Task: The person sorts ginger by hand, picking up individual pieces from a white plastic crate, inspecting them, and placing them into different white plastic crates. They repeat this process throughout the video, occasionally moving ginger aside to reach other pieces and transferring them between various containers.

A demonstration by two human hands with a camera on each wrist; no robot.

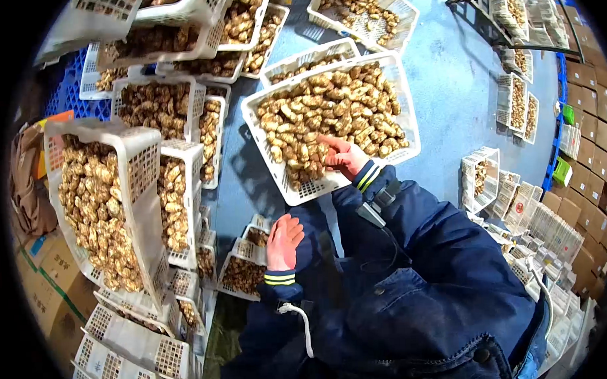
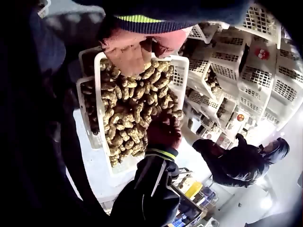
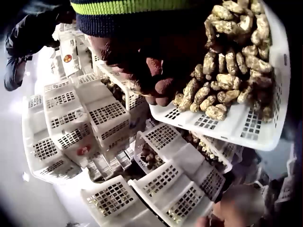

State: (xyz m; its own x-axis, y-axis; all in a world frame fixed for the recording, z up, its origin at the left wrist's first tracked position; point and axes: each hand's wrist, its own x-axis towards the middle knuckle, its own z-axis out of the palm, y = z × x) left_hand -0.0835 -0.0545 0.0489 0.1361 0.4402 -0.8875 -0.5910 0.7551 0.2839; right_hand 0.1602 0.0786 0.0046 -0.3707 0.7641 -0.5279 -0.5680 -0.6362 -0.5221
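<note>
My right hand point(image 1: 346, 158) is at the near edge of a heap of knobbly, cream-and-brown tubers point(image 1: 334, 108) in a white plastic crate point(image 1: 412, 129). Its fingers curl round a tuber in the left wrist view, where the right hand point(image 2: 163, 132) is dark. The right wrist view shows the curled fingers point(image 3: 156, 78) in shadow beside the heap. Apart from the crate, my left hand point(image 1: 285, 240) hangs before my body, fingers loosely extended and holding nothing. In its own wrist view the left hand point(image 2: 137, 49) overlaps the crate's near end.
Stacked white crates of tubers point(image 1: 100, 216) stand close on my left. Another crate point(image 1: 405, 25) lies beyond on the blue floor point(image 1: 440, 84). Cartons point(image 1: 585, 113) line the far right. A person in dark clothes point(image 2: 241, 163) shows in the left wrist view.
</note>
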